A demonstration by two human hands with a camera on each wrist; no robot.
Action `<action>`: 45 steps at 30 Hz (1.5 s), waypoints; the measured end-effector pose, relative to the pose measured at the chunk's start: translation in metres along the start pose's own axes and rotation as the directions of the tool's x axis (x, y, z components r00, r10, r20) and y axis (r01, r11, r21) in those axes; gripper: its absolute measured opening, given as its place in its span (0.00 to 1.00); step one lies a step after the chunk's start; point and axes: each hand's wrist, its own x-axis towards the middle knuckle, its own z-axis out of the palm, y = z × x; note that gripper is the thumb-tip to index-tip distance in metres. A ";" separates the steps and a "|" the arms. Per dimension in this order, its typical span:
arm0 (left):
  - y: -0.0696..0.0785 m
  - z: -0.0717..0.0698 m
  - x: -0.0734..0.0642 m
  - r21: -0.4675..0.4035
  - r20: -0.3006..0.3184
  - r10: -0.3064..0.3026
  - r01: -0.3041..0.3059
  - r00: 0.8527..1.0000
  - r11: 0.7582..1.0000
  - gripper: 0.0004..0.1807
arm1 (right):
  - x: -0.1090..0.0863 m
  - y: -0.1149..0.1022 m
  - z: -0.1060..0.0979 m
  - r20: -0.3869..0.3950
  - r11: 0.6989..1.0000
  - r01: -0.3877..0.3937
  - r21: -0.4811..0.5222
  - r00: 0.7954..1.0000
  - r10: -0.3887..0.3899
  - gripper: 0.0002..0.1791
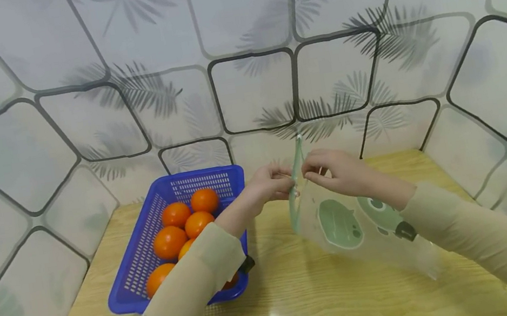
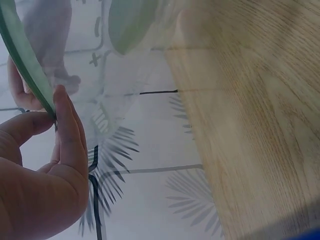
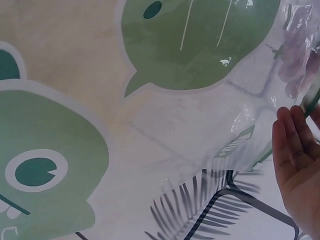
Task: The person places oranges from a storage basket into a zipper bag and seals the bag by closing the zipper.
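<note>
A clear plastic bag (image 1: 339, 224) with green cartoon animal prints hangs over the table, slanting down to the right. Its mouth has a green band (image 1: 295, 214), with a small gap between the two sides. My left hand (image 1: 264, 183) pinches this band between thumb and fingers, as the left wrist view shows up close on the green edge (image 2: 31, 67). Opposite it, my right hand (image 1: 341, 172) pinches the other side of the mouth. In the right wrist view, the right hand's fingers (image 3: 297, 145) are at the edge, and the printed sheet fills most of the picture.
Left of the bag, a blue slotted basket (image 1: 129, 299) holds several oranges (image 1: 170, 241); my left forearm passes over its right side. A small black piece (image 1: 247, 264) is at the basket's right edge. Patterned cloth (image 1: 253, 92) stands behind the wooden table (image 1: 281, 274).
</note>
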 end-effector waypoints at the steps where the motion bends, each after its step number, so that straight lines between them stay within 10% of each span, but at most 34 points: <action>1: 0.000 0.000 0.000 0.002 -0.002 -0.007 0.007 1.000 1.000 0.22 | 0.000 -0.001 0.000 -0.004 1.000 -0.009 -0.002 1.000 0.009 0.04; 20: -0.001 -0.014 -0.006 0.106 -0.077 0.000 0.008 0.997 0.994 0.14 | -0.002 -0.008 -0.006 -0.082 1.000 -0.016 -0.021 0.996 0.014 0.06; 45: -0.006 -0.031 -0.014 0.119 -0.121 -0.027 0.042 0.992 0.992 0.08 | -0.003 -0.022 -0.010 -0.108 0.958 -0.285 0.036 0.952 0.287 0.19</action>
